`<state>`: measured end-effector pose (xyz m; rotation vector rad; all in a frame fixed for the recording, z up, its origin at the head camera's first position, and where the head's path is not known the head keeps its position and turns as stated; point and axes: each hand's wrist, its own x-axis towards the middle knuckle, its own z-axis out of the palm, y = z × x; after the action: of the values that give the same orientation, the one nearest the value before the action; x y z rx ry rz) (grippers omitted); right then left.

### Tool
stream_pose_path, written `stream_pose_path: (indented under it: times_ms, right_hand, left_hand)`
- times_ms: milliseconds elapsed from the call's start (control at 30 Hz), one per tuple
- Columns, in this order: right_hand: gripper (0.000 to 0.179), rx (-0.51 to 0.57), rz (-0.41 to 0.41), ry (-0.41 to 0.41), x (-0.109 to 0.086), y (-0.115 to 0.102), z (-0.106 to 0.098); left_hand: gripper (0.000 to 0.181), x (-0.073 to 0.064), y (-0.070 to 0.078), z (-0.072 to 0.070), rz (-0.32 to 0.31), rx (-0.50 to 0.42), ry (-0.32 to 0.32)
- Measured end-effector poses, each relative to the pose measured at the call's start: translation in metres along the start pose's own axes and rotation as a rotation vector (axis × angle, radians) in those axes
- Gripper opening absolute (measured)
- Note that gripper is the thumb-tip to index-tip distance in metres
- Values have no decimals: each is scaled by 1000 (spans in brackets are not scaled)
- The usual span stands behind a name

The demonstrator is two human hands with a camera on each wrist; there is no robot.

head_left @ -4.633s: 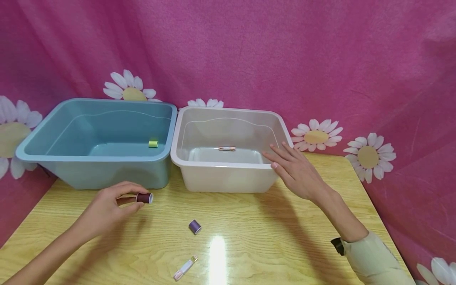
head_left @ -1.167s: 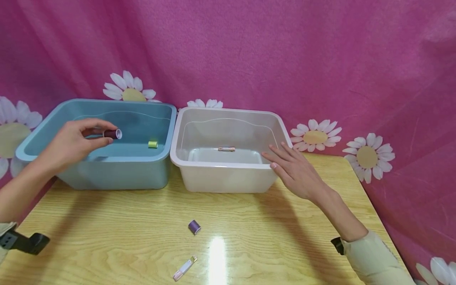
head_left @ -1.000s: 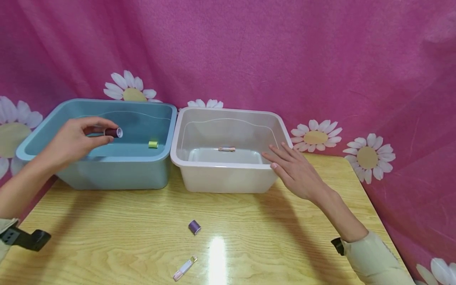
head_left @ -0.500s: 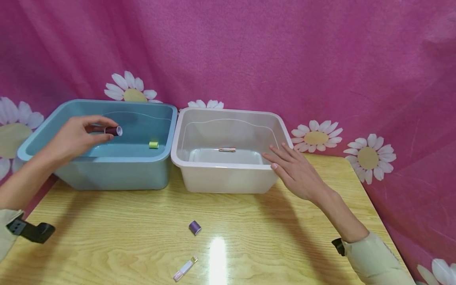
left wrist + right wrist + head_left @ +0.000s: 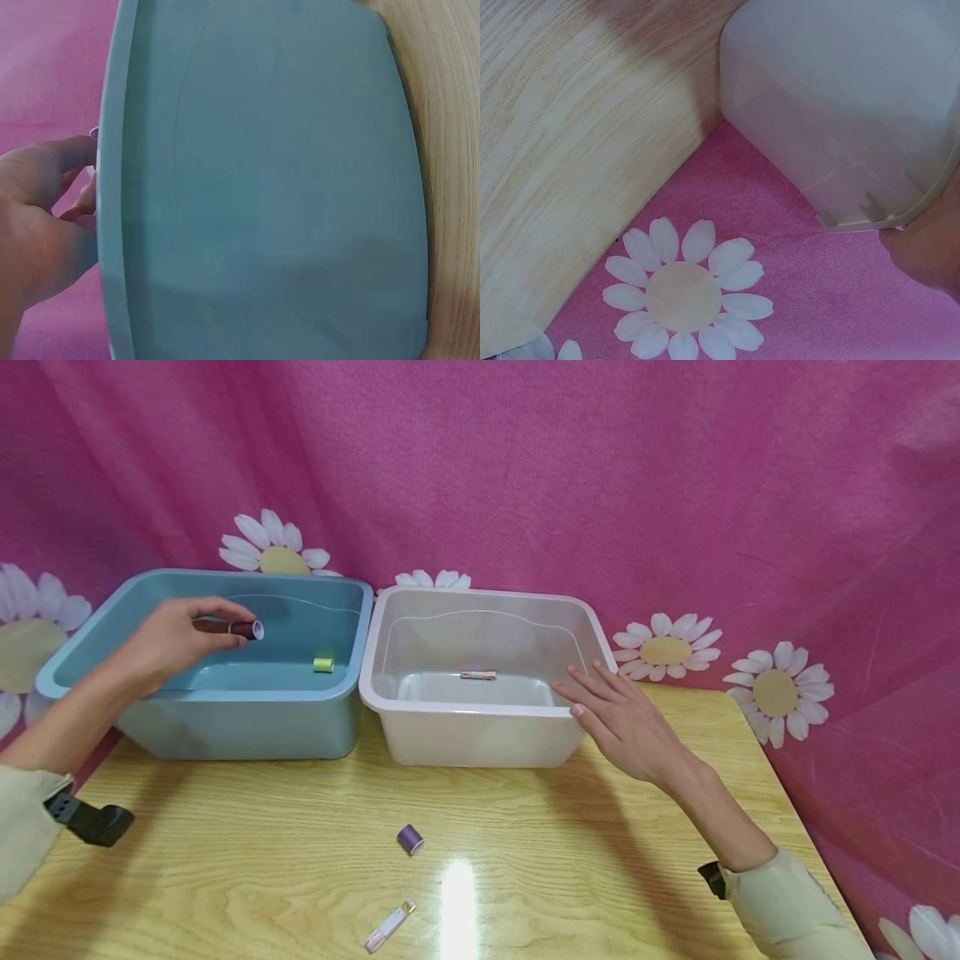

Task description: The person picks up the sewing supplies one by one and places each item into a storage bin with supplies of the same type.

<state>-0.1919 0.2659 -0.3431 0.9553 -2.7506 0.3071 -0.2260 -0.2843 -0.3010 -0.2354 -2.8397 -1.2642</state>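
Observation:
In the head view my left hand [image 5: 180, 635] pinches a dark maroon thread spool [image 5: 246, 630] between thumb and fingers, over the blue tub [image 5: 240, 696]. A yellow-green thread spool [image 5: 323, 665] lies on that tub's floor. The left wrist view shows the tub's outer wall [image 5: 270, 180] hiding most of the fingertips and the spool. My right hand [image 5: 622, 722] lies with fingers spread on the near right corner of the white tub [image 5: 480, 735]. Inside this tub is a small pinkish bundle with a pale band [image 5: 478, 675].
On the wooden table [image 5: 300, 827] lie a purple thread spool [image 5: 410, 839] and, nearer the front, a pink bundle with a white band [image 5: 391, 926]. The two tubs stand side by side against a pink flowered cloth [image 5: 525, 477].
My left hand has carried the maroon spool from above the table up over the blue tub, lately drifting slightly right. My right hand has stayed at the white tub's corner.

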Motion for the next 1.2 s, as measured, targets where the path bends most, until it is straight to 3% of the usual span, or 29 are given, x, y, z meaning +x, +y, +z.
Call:
stream_pose_path:
  times_ms: [667, 1200]
  right_hand:
    - [44, 0, 2, -2, -1, -1, 0]
    - [44, -1, 9, -14, 0, 0, 0]
  left_hand:
    - [41, 18, -10, 0, -50, 57, -166]
    - [39, 35, -16, 3, -66, 85, -217]
